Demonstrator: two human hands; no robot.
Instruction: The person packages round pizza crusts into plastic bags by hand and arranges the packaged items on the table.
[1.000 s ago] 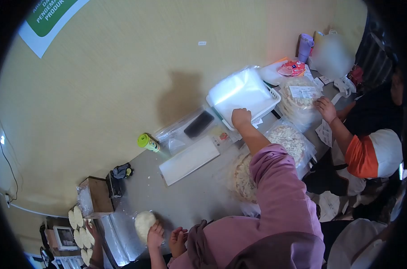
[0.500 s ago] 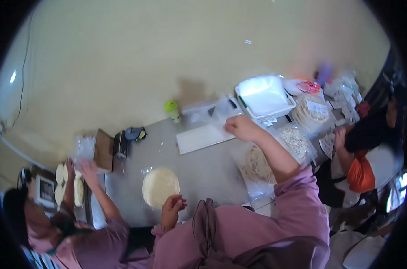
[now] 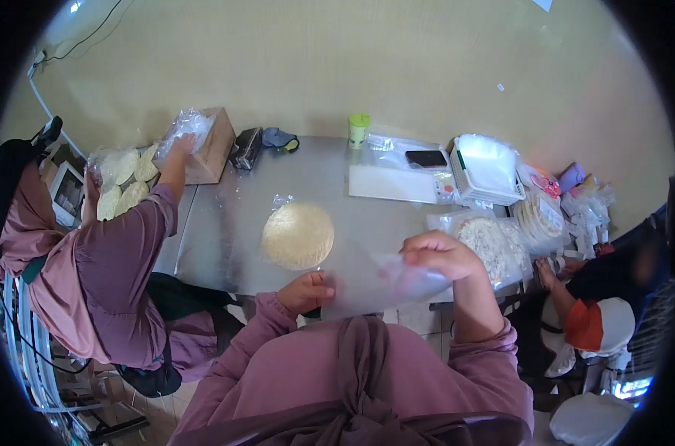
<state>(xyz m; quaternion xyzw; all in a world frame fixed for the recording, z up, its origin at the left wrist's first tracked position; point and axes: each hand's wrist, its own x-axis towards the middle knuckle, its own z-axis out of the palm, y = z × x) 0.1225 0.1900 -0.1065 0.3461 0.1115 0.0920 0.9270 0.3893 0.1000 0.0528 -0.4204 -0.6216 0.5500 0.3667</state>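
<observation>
A thin translucent plastic bag (image 3: 360, 290) stretches between my two hands, just over the table's near edge. Its left side is pinched by my left hand (image 3: 306, 291), fingers closed. My right hand (image 3: 443, 254) is closed on the other end, slightly higher. Whether the bag's mouth is open cannot be made out. Beyond my left hand, a pale round flatbread (image 3: 298, 236) lies flat on the metal table (image 3: 230, 223), clear plastic showing at its edge. Near my right hand are bagged flatbreads (image 3: 486, 245) with a mottled surface.
At the back stand a green-lidded cup (image 3: 359, 130), a phone (image 3: 427, 158), a white board (image 3: 392, 183) and a white basket (image 3: 493, 193). A cardboard box (image 3: 212, 149) stands back left. One co-worker (image 3: 118, 275) handles plastic on the left; another person (image 3: 598, 297) sits right.
My right hand has come back from the white board toward me with the plastic. My left hand now grips its other side. The camera view has shifted. The left co-worker's hand is now at the box.
</observation>
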